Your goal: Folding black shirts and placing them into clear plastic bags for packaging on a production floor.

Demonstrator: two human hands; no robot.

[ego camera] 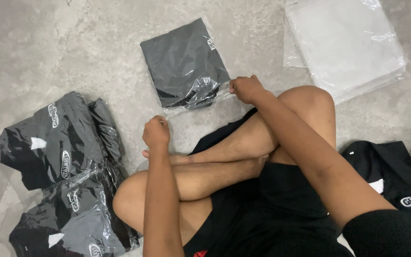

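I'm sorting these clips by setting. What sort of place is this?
Probably a garment packing area, worked on a bare concrete floor: a pile of bagged dark shirts, a stack of clear bags, and the right hand at one bagged shirt.

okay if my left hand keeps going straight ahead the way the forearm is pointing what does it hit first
Probably the bagged dark folded garment lying on the concrete floor. The left hand, closed in a fist, points up the frame toward the bag's crinkled near edge, with bare floor between. Depth is hard to judge.
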